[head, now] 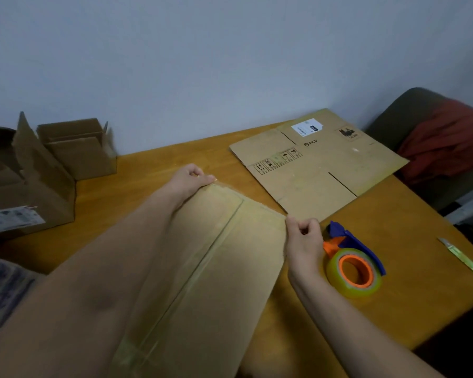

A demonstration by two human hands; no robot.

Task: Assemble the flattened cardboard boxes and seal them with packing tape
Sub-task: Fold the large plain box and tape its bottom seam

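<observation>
On a wooden table beside a pale wall, a person holds a taped box by its far edge. The left hand pinches the far left corner with curled fingers, and the right hand pinches the far right corner. A clear strip runs down the centre seam. A second, flattened box lies far right, not yet assembled.

With so light a grip at two corners only, the box could slip or twist, and a swing to the right would likely knock the tape dispenser, which sits just beside the right wrist. A cutter near the table's right edge could be pushed off.

The box's near end runs out of view, and the left forearm covers its left side. How deep the box is cannot be told. Open boxes at far left are blurred.
</observation>
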